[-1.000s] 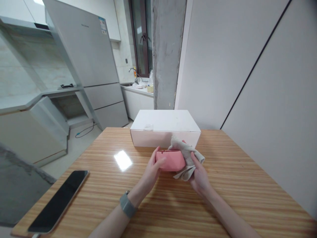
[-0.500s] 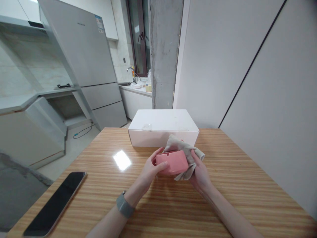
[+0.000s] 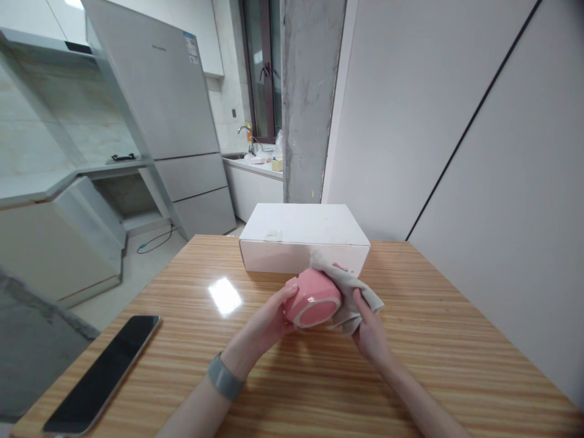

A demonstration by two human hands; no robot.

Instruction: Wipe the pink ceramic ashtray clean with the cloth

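**Glossy pink, faceted ceramic-looking dish (image 3: 314, 285) being held tilted against a soft light-grey cloth (image 3: 353, 298)**

The dish is being held above the wood-grain bench (image 3: 456, 340), in front of the white cardboard box (image 3: 303, 225), with its pale-ringed underside being turned toward the wearer. Its left side is being gripped by the left hand (image 3: 270, 316), the thumb being laid along the wall; the wrist is being circled by a grey band (image 3: 225, 377). The bunched cloth is being pinched in the right hand (image 3: 371, 331) and is being brought against the dish's right side; some of that hand's fingers are being hidden by the fabric. Well apart, at the left of the bench, a flat black phone (image 3: 107, 371) is being left untouched.

The contact is being judged a wiping one. For that, a firm left grip is being called for, since a smooth glaze may be slipping easily under sideways pressure. Best results are being expected if the cloth is being spread flat under the fingers, each facet is being followed in turn, and the dish is being rotated low over the bench.
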